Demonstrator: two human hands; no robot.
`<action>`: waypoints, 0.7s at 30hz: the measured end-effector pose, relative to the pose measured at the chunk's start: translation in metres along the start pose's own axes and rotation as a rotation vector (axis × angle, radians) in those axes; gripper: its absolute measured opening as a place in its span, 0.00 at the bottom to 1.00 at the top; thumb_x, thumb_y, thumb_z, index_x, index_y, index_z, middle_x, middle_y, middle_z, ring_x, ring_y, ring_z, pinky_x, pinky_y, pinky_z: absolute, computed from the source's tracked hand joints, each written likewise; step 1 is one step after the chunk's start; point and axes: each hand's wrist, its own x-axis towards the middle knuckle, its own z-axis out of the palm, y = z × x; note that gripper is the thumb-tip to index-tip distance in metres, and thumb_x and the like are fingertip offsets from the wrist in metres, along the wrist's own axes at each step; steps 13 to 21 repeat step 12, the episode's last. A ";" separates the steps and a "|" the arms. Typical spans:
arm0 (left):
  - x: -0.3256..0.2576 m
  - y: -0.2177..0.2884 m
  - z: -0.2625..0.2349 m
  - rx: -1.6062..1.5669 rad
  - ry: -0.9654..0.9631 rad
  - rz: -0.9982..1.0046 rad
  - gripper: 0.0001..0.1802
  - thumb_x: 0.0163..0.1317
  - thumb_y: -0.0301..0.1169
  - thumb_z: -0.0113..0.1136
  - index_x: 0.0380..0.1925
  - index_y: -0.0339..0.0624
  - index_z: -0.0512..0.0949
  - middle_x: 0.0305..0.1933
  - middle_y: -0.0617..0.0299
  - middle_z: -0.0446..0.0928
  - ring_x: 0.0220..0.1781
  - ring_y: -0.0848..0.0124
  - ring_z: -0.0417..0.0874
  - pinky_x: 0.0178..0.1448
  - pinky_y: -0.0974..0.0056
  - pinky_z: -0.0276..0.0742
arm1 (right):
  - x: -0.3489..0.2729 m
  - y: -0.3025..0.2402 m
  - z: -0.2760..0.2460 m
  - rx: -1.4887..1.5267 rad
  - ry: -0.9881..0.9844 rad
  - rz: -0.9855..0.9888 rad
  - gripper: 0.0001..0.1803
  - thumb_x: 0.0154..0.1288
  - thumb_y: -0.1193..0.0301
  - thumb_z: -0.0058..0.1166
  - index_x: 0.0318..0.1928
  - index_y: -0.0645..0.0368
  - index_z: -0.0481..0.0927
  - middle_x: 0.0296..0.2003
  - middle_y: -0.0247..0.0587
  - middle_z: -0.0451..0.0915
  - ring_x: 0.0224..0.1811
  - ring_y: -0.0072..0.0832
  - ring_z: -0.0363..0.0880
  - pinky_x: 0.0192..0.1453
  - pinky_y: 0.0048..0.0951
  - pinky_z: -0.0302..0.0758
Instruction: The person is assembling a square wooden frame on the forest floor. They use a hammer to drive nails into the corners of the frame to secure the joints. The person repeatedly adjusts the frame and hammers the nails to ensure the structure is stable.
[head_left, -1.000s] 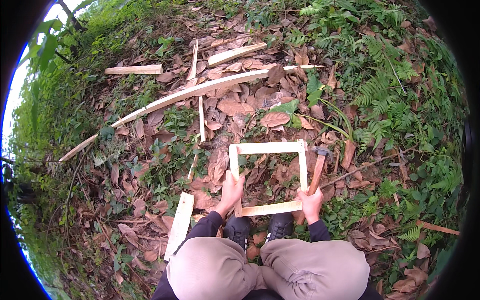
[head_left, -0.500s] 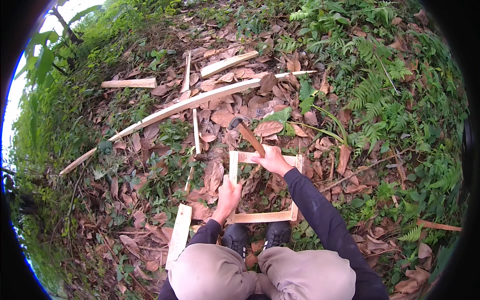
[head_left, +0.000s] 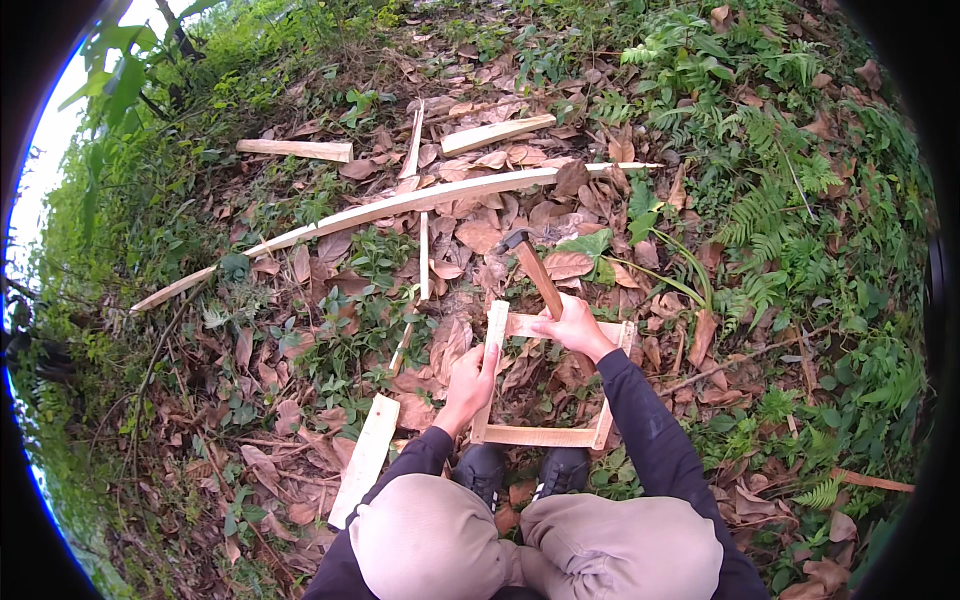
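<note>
A four-sided frame of pale wood strips (head_left: 540, 436) stands just beyond my shoes, between my forearms. My left hand (head_left: 468, 385) is closed around its left side piece, thumb pointing up along the strip. In my right hand (head_left: 575, 328) is a hammer (head_left: 540, 280), gripped by its brown wooden handle. The dark metal head points away from me and lies beyond the frame's far rail. My right fingers are right at that rail; whether they also touch it I cannot tell.
A long, slightly curved pole (head_left: 400, 203) lies across the leaf-covered ground ahead. Short wood pieces (head_left: 295, 149) (head_left: 498, 133) lie beyond it, and a wide pale board (head_left: 366, 460) rests beside my left knee. Ferns (head_left: 760, 215) and low plants grow to the right.
The whole scene has shifted a little rightward in the picture, with the far ground also lower. Both hands keep their grips, and the hammer stays over the frame's far side.
</note>
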 end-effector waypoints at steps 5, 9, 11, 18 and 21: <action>0.021 0.023 -0.004 -0.131 0.135 0.048 0.26 0.80 0.47 0.47 0.61 0.34 0.71 0.51 0.47 0.81 0.53 0.58 0.84 0.57 0.56 0.77 | -0.006 -0.004 -0.007 0.032 0.014 0.024 0.20 0.53 0.65 0.77 0.36 0.62 0.78 0.29 0.40 0.84 0.33 0.29 0.85 0.43 0.34 0.80; 0.029 0.020 0.001 -0.248 0.106 0.075 0.28 0.80 0.49 0.48 0.65 0.36 0.69 0.56 0.46 0.80 0.58 0.56 0.82 0.62 0.56 0.74 | -0.005 -0.008 -0.003 -0.012 0.013 0.007 0.19 0.54 0.65 0.76 0.36 0.63 0.79 0.30 0.40 0.85 0.33 0.30 0.85 0.43 0.34 0.80; 0.028 0.015 0.003 -0.251 0.058 0.075 0.27 0.80 0.48 0.48 0.65 0.37 0.69 0.57 0.47 0.80 0.58 0.56 0.82 0.63 0.56 0.74 | -0.004 -0.004 -0.001 -0.008 0.024 -0.015 0.18 0.55 0.66 0.76 0.38 0.61 0.80 0.30 0.36 0.85 0.32 0.24 0.84 0.41 0.31 0.81; 0.029 0.012 0.002 -0.270 0.020 0.066 0.28 0.79 0.50 0.49 0.66 0.39 0.69 0.59 0.47 0.80 0.60 0.55 0.82 0.64 0.56 0.73 | -0.004 0.001 0.000 -0.005 0.030 -0.025 0.17 0.56 0.66 0.76 0.38 0.60 0.81 0.29 0.34 0.84 0.31 0.22 0.83 0.41 0.30 0.81; 0.029 0.012 0.002 -0.270 0.020 0.066 0.28 0.79 0.50 0.49 0.66 0.39 0.69 0.59 0.47 0.80 0.60 0.55 0.82 0.64 0.56 0.73 | -0.004 0.001 0.000 -0.005 0.030 -0.025 0.17 0.56 0.66 0.76 0.38 0.60 0.81 0.29 0.34 0.84 0.31 0.22 0.83 0.41 0.30 0.81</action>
